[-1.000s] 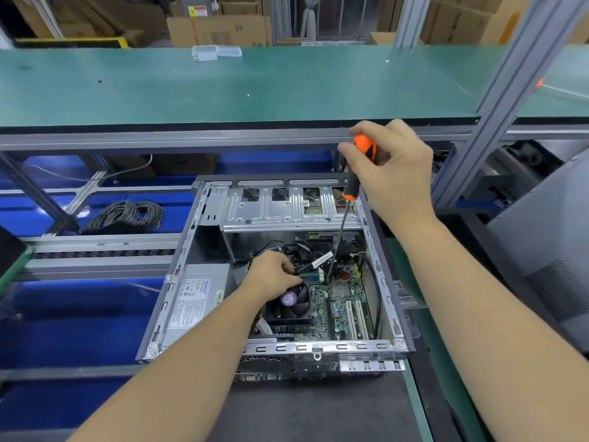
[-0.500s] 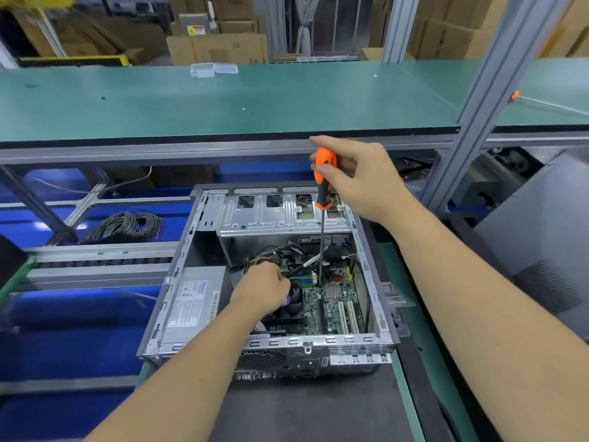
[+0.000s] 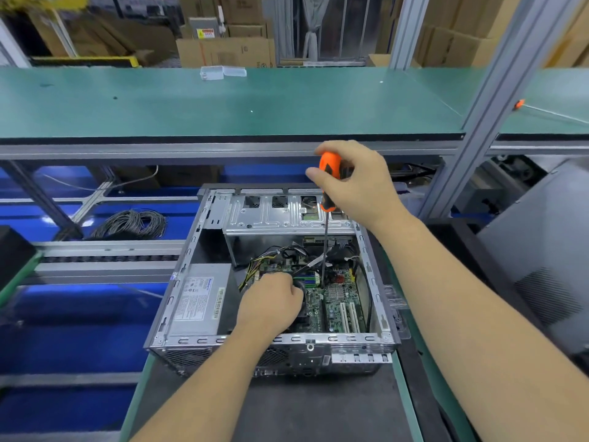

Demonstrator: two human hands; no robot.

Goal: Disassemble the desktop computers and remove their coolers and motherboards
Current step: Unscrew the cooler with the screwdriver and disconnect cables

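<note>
Both hands work inside the open desktop case (image 3: 178, 301) near the table (image 3: 318, 409) edge: right hand (image 3: 357, 183) grips the screwdriver (image 3: 330, 173) upright, tip on the motherboard (image 3: 338, 295); left hand (image 3: 271, 306) curls over the cooler (image 3: 302, 309). Since a second ago, the screwdriver has straightened from tilted.

The open computer case (image 3: 274, 342) lies on the near bench. Inside the case, the power supply (image 3: 197, 301) sits left, the motherboard (image 3: 338, 298) right, the drive cage (image 3: 287, 215) at the far end. A cable coil (image 3: 130, 223) lies left of the case, a shelf (image 3: 223, 103) behind it.
</note>
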